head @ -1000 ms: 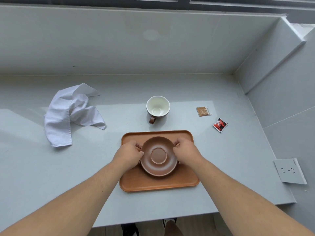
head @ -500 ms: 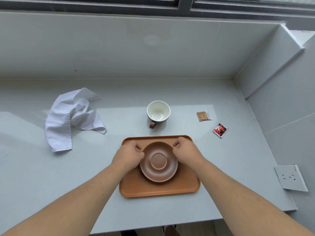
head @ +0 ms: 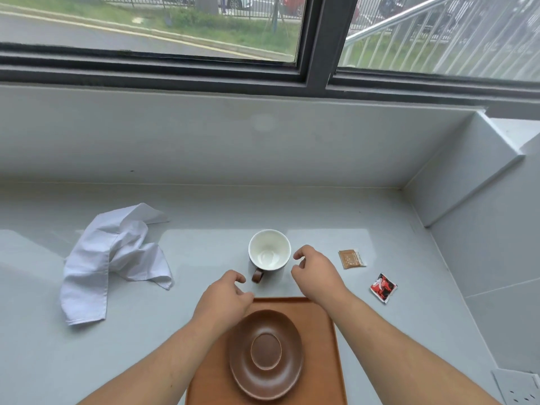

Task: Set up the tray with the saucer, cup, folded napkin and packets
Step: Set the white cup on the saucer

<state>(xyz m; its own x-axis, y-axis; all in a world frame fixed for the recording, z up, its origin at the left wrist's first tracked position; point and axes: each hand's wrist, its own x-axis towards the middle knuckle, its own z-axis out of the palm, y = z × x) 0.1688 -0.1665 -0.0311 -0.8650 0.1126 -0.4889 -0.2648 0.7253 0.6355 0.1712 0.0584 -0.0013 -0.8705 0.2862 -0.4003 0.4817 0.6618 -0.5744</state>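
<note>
1. Worktop [head: 204, 331]: pale grey, set under a window; all task items are carried on it, spread out around both hands.
2. Tray [head: 330, 346]: orange-brown, lying just behind the two wrists, nearest the person. The brown saucer [head: 266, 353] is seated on it, behind and between the hands; that step is judged done.
3. Napkin [head: 114, 258]: white cloth, crumpled and unfolded, well off to the left of the left hand. Folding is not yet done.
4. Left hand [head: 226, 293]: fingers loosely curled and apart, nothing gripped; held just short of the cup's brown handle.
5. Right hand [head: 314, 270]: thumb and fingers spread, nothing gripped; just beside the cup's right wall, contact not confirmed.
6. Cup [head: 269, 250]: white inside, upright and empty, set between the two hands and just ahead of them, off the tray.
7. Packets: brown packet [head: 351, 258] just right of the right hand; red packet [head: 383, 288] farther right. Both untouched.
8. Step in hand is judged to be the cup pickup. Next, a closing grip on wall and handle is called for, then a lift back onto the saucer's centre ring.
</note>
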